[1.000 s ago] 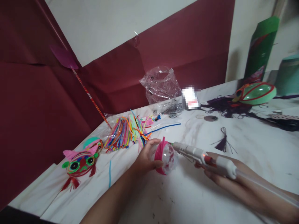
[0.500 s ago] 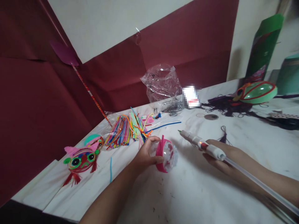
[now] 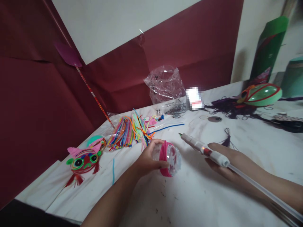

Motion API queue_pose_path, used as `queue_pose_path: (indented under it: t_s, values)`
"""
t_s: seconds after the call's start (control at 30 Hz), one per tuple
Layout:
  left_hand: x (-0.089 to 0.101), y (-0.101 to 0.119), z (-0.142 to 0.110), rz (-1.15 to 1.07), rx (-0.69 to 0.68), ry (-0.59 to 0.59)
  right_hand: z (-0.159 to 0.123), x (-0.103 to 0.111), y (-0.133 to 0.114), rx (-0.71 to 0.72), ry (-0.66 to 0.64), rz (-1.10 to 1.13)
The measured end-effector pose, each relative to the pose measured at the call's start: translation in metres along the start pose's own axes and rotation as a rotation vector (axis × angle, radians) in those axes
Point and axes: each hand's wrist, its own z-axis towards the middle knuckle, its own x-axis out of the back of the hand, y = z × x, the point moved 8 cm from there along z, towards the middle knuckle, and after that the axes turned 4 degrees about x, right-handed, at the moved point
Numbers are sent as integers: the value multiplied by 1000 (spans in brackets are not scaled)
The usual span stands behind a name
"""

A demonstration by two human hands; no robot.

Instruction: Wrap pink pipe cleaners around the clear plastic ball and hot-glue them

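Between the thumb and fingers of my left hand [image 3: 148, 160] is a clear plastic ball [image 3: 174, 159], banded with a bright pink pipe cleaner [image 3: 163, 154]. Whitish, glue-like stuff covers the ball's right side. My right hand [image 3: 227, 160] is closed round a white hot glue gun [image 3: 199, 146] with a lit orange light; a clear glue stick [image 3: 262, 186] sticks out of its rear. The gun's green nozzle points up and left, above the ball and apart from it. Some right-hand fingers are hidden behind the gun.
A bundle of coloured pipe cleaners [image 3: 125, 132] lies beyond my left hand. Decorated animal-face balls [image 3: 85, 160] sit at the left. Behind stand a clear plastic bag [image 3: 165, 85] and a blurred-out screen [image 3: 194, 98]. A green ball [image 3: 265, 94] and dark tassels [image 3: 227, 105] lie far right.
My left hand has turned the ball slightly, and its pink band now shows at a different angle. The glue gun's nozzle has shifted a little left and down. The whole view has moved slightly.
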Motion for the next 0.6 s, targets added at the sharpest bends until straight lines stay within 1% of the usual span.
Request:
queue_pose_path:
  t_s: [0.07, 0.17, 0.27, 0.37, 0.4, 0.5, 0.53, 0.57, 0.6]
  values:
    - [0, 1, -1, 21, 12, -13, 0, -2, -1, -2, -35, -14]
    - [1, 1, -1, 67, 40, -19, -3, 1, -10, 47, -19, -41]
    - [2, 2, -1, 88, 77, -10, -8, 1, -14, 31, -44, -69]
    - [-1, 3, -3, 49, 106, -13, -9, 5, -17, 28, -2, -91]
    - [-3, 4, -3, 38, 108, -10, -7, 5, -16, 13, -14, -83]
    - [-4, 7, -5, 39, 112, 2, -6, -6, -9, -76, -155, -56]
    - [-3, 7, -5, 49, 109, 4, -6, -7, -9, -82, -171, -51]
    - [-3, 8, -5, 58, 108, 3, -8, -5, -11, -64, -156, -41]
    - [-2, 8, -5, 68, 110, 0, -11, -1, -16, -23, -111, -15]
